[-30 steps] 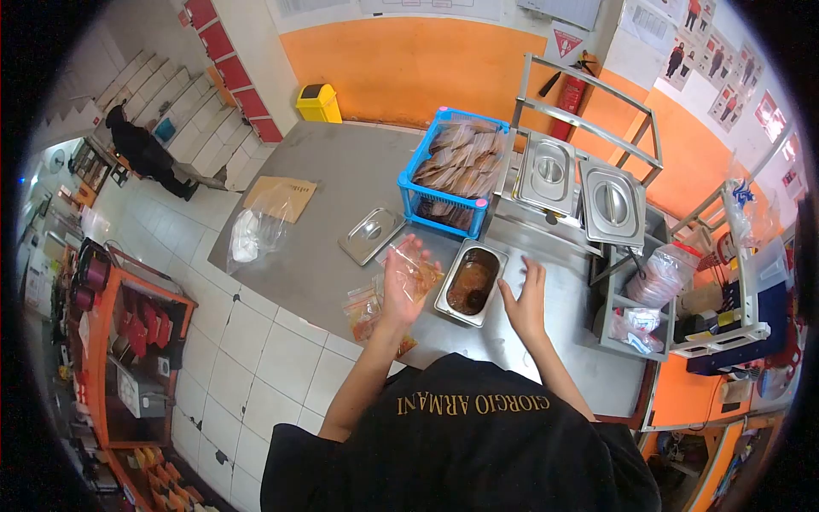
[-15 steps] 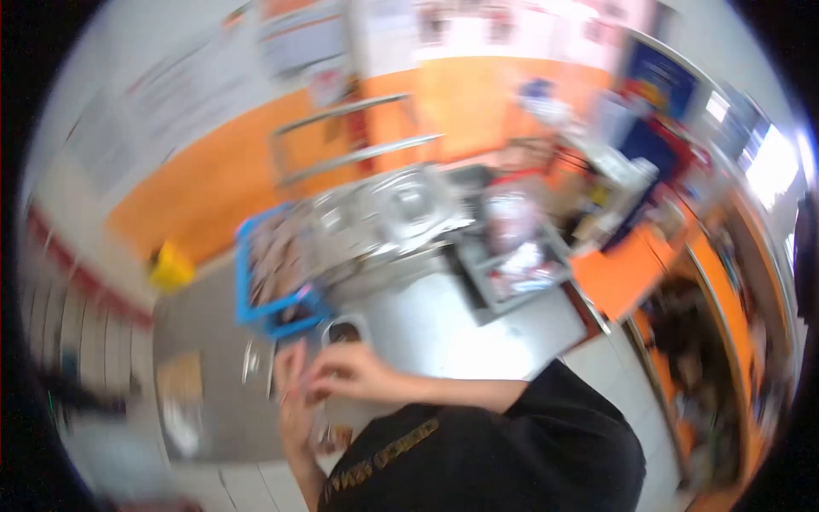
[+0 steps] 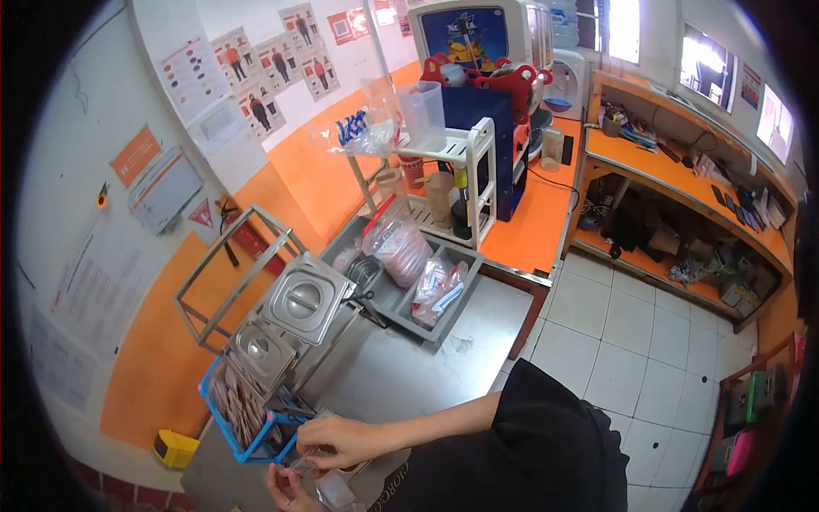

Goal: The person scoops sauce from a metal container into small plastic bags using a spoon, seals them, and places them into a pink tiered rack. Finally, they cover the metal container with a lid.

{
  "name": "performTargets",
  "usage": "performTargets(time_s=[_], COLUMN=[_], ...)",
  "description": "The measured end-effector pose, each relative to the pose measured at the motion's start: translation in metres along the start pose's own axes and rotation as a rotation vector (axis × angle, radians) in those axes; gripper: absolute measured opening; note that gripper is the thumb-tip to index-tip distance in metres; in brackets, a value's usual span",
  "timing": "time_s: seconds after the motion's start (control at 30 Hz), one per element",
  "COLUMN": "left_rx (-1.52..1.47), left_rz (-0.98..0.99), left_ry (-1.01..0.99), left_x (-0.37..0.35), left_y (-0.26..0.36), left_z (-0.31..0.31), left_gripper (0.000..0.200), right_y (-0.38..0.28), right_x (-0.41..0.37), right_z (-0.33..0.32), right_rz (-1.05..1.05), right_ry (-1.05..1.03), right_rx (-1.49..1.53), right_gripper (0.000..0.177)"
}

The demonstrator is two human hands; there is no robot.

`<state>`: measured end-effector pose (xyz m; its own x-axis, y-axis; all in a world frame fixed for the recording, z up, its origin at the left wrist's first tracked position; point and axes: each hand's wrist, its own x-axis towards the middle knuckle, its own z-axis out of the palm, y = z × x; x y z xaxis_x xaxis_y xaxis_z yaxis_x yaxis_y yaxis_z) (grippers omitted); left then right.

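Note:
My right hand point(image 3: 334, 439) reaches in from the right, its fingertips pinched on a small clear plastic piece point(image 3: 301, 466). Just below, my left hand point(image 3: 288, 492) has curled fingers on the other side of the same piece; whether it is a bag or a lid I cannot make out. A translucent plastic packet or cup point(image 3: 335, 491) is close beside my left hand, near the black shirt. Behind my hands stands a blue basket point(image 3: 241, 454) full of thin brownish packets.
Lidded steel pans point(image 3: 304, 300) stand on the steel table point(image 3: 409, 375). A grey divided tray point(image 3: 437, 339) holds bagged goods. Beyond are a white rack point(image 3: 482, 179), an orange counter point(image 3: 539, 213) and shelves point(image 3: 674, 166). A yellow object point(image 3: 176, 448) is at the left.
My view has swung to the right and sharpened, showing more of the rack, counter and floor. Both hands now appear lower in view, still together at the clear plastic piece.

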<state>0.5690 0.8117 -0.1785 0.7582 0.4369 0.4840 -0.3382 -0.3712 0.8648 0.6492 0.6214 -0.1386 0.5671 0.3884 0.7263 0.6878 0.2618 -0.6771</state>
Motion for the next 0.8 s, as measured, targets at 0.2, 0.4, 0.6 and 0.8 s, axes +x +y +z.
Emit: performTargets(time_s=[0.2,0.4,0.6,0.8], left_rx=[0.214,0.164,0.201,0.166], left_rz=[0.137,0.248,0.233,0.093], left_ry=[-0.109,-0.2,-0.205,-0.239], left_x=[0.004,0.005,-0.002,-0.008], left_y=[0.006,0.007,0.024,0.02], left_z=[-0.001,-0.003,0.002,-0.008], left_gripper=[0.032,0.034,0.036,0.038], right_y=[-0.001,-0.001,-0.001,0.003], right_x=[0.001,0.0,-0.001,-0.003], right_z=[0.001,0.005,0.013,0.014], right_rz=[0.017,0.054,0.044,0.057], right_ry=[-0.044,-0.08,-0.125,-0.171], right_rx=[0.0,-0.002,0.057,0.067], right_gripper=[0.014,0.015,0.015,0.015])
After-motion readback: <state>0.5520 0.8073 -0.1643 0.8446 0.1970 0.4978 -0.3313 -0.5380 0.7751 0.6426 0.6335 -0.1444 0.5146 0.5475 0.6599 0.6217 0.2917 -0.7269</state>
